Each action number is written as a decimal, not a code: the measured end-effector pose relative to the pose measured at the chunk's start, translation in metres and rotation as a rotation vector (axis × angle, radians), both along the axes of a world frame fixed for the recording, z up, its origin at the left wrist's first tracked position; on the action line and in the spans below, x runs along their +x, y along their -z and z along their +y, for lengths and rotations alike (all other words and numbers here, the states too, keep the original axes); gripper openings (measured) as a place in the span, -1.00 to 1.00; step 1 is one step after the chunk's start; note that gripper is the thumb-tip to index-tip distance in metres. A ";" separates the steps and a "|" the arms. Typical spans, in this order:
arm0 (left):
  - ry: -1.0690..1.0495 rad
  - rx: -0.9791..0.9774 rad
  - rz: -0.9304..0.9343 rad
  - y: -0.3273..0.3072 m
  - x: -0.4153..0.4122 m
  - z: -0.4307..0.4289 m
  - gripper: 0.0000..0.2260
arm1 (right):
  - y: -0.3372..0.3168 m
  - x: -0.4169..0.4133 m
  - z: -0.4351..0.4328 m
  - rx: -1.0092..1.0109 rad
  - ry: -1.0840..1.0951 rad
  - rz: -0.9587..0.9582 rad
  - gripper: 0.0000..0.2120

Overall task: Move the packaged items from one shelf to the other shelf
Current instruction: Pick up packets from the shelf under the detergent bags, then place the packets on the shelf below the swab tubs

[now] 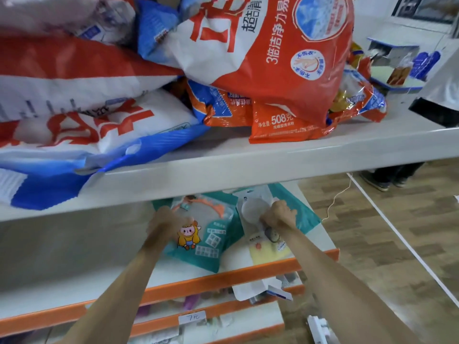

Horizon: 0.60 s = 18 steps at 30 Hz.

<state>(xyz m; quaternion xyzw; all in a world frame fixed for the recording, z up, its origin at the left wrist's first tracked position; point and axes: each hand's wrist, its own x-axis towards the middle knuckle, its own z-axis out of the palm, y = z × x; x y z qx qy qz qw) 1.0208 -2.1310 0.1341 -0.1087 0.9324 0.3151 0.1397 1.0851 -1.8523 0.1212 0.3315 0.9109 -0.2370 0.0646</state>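
Hands [169, 223] [279, 214] closed on teal packets [211, 242] under white shelf [223, 167] heaped with detergent bags [273, 58].

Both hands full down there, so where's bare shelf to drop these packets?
Bare board lies left of the teal packet on the lower shelf, behind its orange edge. The upper shelf is crowded with detergent bags, with only a front strip at right free.

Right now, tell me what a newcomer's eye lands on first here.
The big red bag piled with others on the upper shelf dominates. Below it, the left hand grips a teal pack and the right hand a white pack on the lower shelf.
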 end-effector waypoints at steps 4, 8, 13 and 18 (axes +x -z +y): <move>0.031 0.374 0.084 -0.014 0.009 -0.028 -0.78 | -0.012 0.003 -0.004 -0.163 0.029 0.020 -0.63; -0.083 0.608 -0.029 -0.043 0.026 -0.063 -0.73 | -0.036 0.007 -0.009 -0.243 0.106 0.163 -0.69; -0.398 0.609 0.001 -0.059 0.043 -0.098 -0.86 | -0.071 0.017 -0.034 -0.194 0.041 0.170 -0.72; -0.598 0.595 0.092 -0.063 0.078 -0.149 -0.83 | -0.086 0.019 -0.080 -0.305 -0.035 0.282 -0.76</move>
